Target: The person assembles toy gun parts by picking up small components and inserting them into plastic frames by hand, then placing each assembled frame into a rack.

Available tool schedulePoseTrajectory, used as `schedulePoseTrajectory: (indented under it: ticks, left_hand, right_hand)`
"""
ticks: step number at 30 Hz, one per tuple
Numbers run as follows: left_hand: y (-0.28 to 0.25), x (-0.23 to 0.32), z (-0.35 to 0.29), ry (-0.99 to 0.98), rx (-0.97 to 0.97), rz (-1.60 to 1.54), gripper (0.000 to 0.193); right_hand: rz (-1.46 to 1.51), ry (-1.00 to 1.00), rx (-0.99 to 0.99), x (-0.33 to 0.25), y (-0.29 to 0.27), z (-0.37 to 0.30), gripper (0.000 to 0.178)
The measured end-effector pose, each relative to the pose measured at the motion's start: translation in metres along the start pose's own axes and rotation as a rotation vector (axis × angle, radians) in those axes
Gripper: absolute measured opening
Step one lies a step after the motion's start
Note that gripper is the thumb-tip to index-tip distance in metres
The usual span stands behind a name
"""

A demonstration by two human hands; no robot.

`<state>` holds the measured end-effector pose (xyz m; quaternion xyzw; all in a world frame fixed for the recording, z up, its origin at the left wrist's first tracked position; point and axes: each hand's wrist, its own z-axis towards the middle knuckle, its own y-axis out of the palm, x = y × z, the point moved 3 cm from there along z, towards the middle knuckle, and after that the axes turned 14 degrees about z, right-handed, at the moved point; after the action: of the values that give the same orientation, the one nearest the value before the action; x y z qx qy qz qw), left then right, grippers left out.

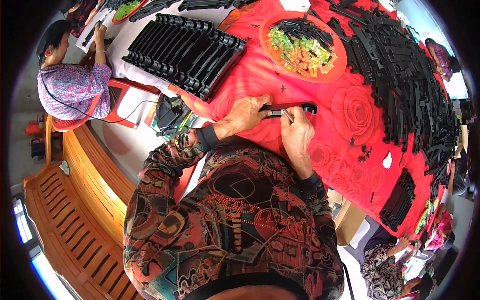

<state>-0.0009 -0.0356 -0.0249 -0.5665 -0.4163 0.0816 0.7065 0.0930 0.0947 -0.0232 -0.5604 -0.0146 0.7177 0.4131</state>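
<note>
While my left hand [246,115] is closed on the left end of a slim black bar [292,105], my right hand [299,131] pinches a short grey rod [287,116] between thumb and fingers, right at the bar's near edge. Can't tell if the rod actually presses on it, tbh. Hands are close together, with a small gap. The bar's just in front of me over the red rose-print cloth [351,107], lying crosswise: long, narrow, dark all over, with a chunky rounded bit [311,107] at its right end. Off to my right, some tiny black bits [364,153] and a white scrap [387,160] sit on the cloth. Bit further out is an orange-red bowl [340,56]: loose see-through yellow and green pieces [300,57] on the near side, thin black pieces [308,31] piled at the back. Left of it there's a neat row of black bars [180,55], and to the right a big messy heap of black parts [400,70]. Way off left, a person [101,75] in a patterned top [70,87] sits, and out at the far edge a red bowl [119,19] holds green pieces [127,8].
</note>
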Motion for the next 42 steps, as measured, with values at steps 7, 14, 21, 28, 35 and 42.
schedulePoseTrajectory:
  ticks: [7,14,21,28,35,42]
  left_hand:
    - [0.006,0.001,0.013,0.025,-0.084,0.253,0.026]
    - [0.001,0.003,0.020,0.012,-0.123,0.279,0.023]
    - [0.004,-0.003,0.019,0.059,-0.057,0.186,0.025]
    - [0.004,-0.005,0.023,0.016,-0.037,0.211,0.025]
    - [0.005,-0.003,0.026,-0.032,-0.035,0.167,0.024]
    - [0.005,0.000,0.022,-0.028,-0.020,0.086,0.025]
  right_hand:
    - [0.011,0.033,0.022,0.017,0.006,-0.005,0.012]
    - [0.128,0.017,0.093,0.022,0.011,-0.007,0.015]
    - [0.235,0.227,0.131,0.029,0.016,-0.007,0.016]
    - [0.262,0.178,0.181,0.024,0.017,-0.005,0.016]
    - [0.215,0.138,0.165,0.018,0.014,-0.002,0.014]
    - [0.218,0.207,0.142,0.018,0.008,0.000,0.013]
